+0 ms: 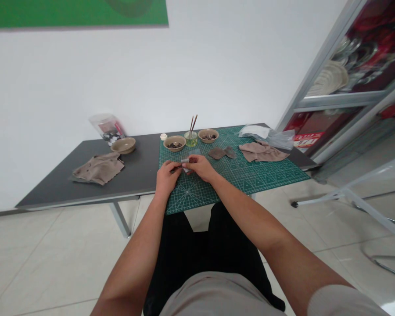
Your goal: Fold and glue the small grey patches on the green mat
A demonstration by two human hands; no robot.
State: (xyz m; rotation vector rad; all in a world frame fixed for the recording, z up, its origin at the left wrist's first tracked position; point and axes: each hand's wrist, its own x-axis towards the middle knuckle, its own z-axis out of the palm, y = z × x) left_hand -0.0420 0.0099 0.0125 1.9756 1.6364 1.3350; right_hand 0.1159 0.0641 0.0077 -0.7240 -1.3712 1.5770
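My left hand (167, 176) and my right hand (200, 166) meet over the green cutting mat (217, 188), fingers closed in a pinch. Between them is a small pale grey, flat-looking piece (185, 166); the fingers cover much of it, so its kind does not show. Just beyond the hands stand a tan bowl (171, 147) with small dark pieces, a glass (191, 141) of yellowish liquid holding two thin brown sticks, and a second tan bowl (204, 138) with dark pieces. Right of my right hand lie a brown patch (216, 153) and a grey patch (230, 152).
A brown cloth (263, 151) and a clear plastic bag (276, 137) lie at the right. On the left are another brown cloth (98, 169), a tan bowl (123, 145) and a clear jar (107, 126). A small white lid-like object (163, 137) sits by the mat's back corner.
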